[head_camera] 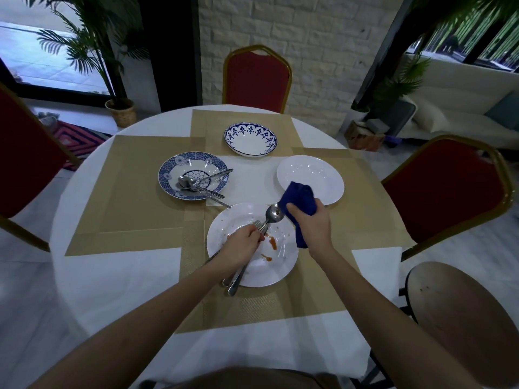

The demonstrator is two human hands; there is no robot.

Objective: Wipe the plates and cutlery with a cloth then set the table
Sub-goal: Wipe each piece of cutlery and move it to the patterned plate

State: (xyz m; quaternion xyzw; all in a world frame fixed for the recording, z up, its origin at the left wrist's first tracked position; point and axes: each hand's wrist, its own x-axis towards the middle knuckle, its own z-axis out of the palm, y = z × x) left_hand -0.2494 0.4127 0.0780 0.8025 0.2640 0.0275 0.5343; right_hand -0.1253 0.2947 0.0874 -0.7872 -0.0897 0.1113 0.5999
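My left hand (243, 246) grips a bundle of cutlery over a white plate (283, 265) smeared with orange sauce. A spoon (274, 213) and fork tines stick out above the fist, and handles (235, 282) hang below it. My right hand (309, 224) holds a dark blue cloth (299, 200) against the spoon's bowl. A blue patterned plate (168, 171) at the left holds more spoons and cutlery (202, 183). A clean white plate (323, 169) lies at the right. A blue-rimmed plate (250, 140) sits at the far side.
The round table (112, 290) has a white cloth and tan placemats (140, 192). Red chairs stand at the far side (257, 77), left (25, 153) and right (446, 189). A wooden stool (463, 310) is near right. Potted palms flank the stone wall.
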